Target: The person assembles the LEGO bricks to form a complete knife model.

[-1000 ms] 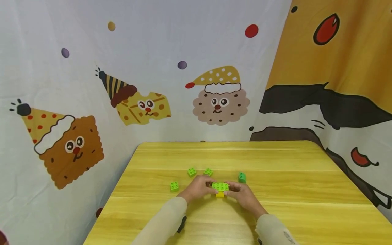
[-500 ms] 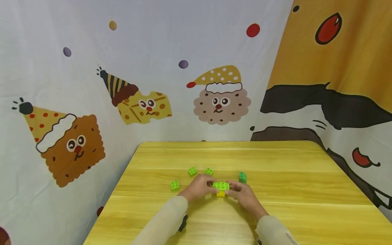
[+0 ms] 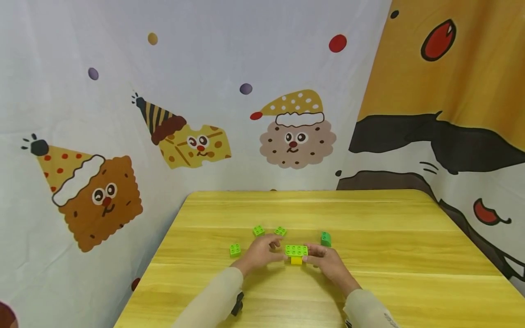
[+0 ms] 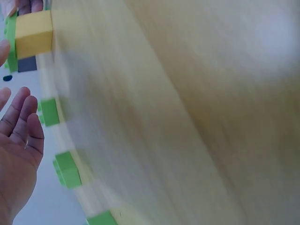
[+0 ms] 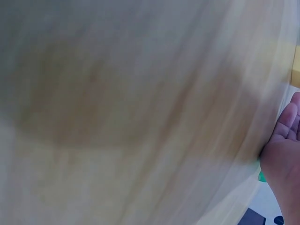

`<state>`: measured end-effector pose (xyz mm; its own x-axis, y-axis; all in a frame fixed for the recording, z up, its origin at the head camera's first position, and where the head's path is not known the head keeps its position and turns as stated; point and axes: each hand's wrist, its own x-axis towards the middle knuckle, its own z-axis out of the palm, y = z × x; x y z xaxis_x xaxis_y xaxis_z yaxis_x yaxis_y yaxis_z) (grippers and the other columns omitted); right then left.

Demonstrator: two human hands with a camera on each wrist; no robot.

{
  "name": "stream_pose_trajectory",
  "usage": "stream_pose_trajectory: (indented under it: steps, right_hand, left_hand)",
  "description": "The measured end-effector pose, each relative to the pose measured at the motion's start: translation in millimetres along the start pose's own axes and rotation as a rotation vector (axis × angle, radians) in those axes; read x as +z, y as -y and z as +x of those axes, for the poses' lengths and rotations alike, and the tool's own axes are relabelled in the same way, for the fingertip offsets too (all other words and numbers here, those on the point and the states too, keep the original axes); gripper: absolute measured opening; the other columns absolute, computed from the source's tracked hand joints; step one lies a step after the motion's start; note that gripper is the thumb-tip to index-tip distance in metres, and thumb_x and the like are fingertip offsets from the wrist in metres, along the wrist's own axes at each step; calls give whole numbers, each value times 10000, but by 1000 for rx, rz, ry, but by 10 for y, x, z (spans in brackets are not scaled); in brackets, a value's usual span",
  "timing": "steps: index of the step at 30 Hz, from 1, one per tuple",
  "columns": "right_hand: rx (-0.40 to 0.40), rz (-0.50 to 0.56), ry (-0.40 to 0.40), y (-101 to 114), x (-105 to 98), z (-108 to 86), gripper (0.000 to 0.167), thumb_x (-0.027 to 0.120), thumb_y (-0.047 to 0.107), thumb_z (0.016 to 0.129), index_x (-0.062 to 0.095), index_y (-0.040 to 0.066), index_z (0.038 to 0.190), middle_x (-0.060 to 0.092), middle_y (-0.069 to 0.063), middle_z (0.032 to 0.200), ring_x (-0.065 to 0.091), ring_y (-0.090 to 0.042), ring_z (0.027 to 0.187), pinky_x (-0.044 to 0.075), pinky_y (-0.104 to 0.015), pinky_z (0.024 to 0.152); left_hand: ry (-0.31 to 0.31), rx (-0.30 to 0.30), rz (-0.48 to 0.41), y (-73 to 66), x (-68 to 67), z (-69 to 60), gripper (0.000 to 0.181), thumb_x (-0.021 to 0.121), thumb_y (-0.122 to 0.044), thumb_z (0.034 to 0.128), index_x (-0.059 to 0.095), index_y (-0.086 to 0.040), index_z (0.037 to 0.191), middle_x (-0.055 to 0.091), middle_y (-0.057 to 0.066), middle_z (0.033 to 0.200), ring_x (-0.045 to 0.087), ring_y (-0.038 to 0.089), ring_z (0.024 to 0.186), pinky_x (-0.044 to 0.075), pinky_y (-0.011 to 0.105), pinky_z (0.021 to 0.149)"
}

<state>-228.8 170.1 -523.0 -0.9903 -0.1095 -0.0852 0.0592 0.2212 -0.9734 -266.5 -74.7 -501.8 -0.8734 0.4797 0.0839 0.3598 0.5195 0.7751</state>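
Note:
A flat lime-green building brick (image 3: 296, 250) with two rows of studs lies on top of a yellow brick (image 3: 296, 261) at the table's middle. The left wrist view shows the yellow brick (image 4: 35, 35) standing on the wood under the thin green one (image 4: 12, 51). My right hand (image 3: 331, 266) pinches the green brick's right end between thumb and fingers. Just left of the stack, my left hand (image 3: 259, 254) is apart from it, fingers loosely bent and holding nothing. Only part of the right hand (image 5: 283, 145) appears in the right wrist view.
Behind and left of my left hand sit three small lime-green bricks: one at left (image 3: 235, 250), one farther back (image 3: 259, 231), one beside it (image 3: 280, 231). A darker green brick (image 3: 326, 239) with a curved side stands behind my right hand. A printed curtain (image 3: 205, 68) hangs beyond the wooden table (image 3: 348, 209).
My left hand has let go of the stacked bricks and drawn back to the left, its fingers spreading. My right hand keeps its place at the green brick's right end.

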Motion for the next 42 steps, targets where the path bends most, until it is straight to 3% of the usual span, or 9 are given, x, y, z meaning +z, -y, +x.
stream_pose_trajectory:
  steps: [5, 10, 16, 20, 27, 37, 42]
  right_hand:
    - [-1, 3, -5, -15, -3, 6, 476, 769, 174, 878, 631, 10, 1303, 672, -76, 1058, 611, -207, 958, 513, -363, 789]
    - [11, 7, 1, -29, -2, 1, 485, 771, 192, 879, 630, 24, 1311, 671, -72, 1081, 615, -208, 993, 520, -374, 831]
    - [18, 14, -4, -33, 4, -14, 490, 766, 169, 883, 617, 6, 1321, 671, -87, 1107, 617, -207, 997, 528, -381, 837]
    - [26, 23, -25, -25, 3, -25, 481, 763, 138, 882, 616, -9, 1316, 671, -100, 1113, 616, -206, 987, 533, -385, 824]
    - [37, 19, -51, -26, -1, -1, 443, 762, 111, 878, 643, 3, 1291, 676, -87, 1089, 617, -198, 965, 528, -379, 814]
    - [37, -12, -61, 4, -9, 0, 450, 782, 130, 862, 659, 26, 1282, 672, -74, 1098, 611, -205, 988, 518, -387, 821]
    - [35, -22, -52, 1, -8, 3, 464, 787, 139, 859, 654, 29, 1290, 670, -72, 1102, 609, -206, 992, 517, -402, 828]
  left_hand:
    - [-41, -11, -30, 63, -204, -132, 562, 773, -322, 881, 602, -70, 1353, 628, 117, 1183, 568, 281, 1077, 490, 396, 862]
    - [-101, -37, -46, 235, -444, -278, 573, 770, -337, 881, 597, -58, 1350, 608, 132, 1198, 539, 290, 1107, 478, 448, 878]
    - [-205, -145, -72, 506, -727, -489, 545, 765, -298, 890, 597, -70, 1357, 592, 143, 1218, 527, 312, 1132, 465, 476, 897]
    - [-243, -206, -67, 658, -842, -613, 539, 772, -291, 885, 606, -85, 1355, 597, 128, 1213, 537, 276, 1108, 476, 459, 887]
    - [-230, -234, -56, 820, -879, -731, 535, 804, -295, 851, 639, -37, 1289, 637, 94, 1146, 577, 259, 1050, 477, 465, 900]
    - [-202, -265, -51, 846, -828, -706, 517, 828, -281, 823, 653, -60, 1257, 629, 66, 1171, 571, 249, 1085, 471, 467, 921]
    - [-185, -235, -62, 863, -817, -704, 489, 829, -242, 823, 658, -40, 1233, 610, 70, 1164, 567, 259, 1079, 468, 472, 927]
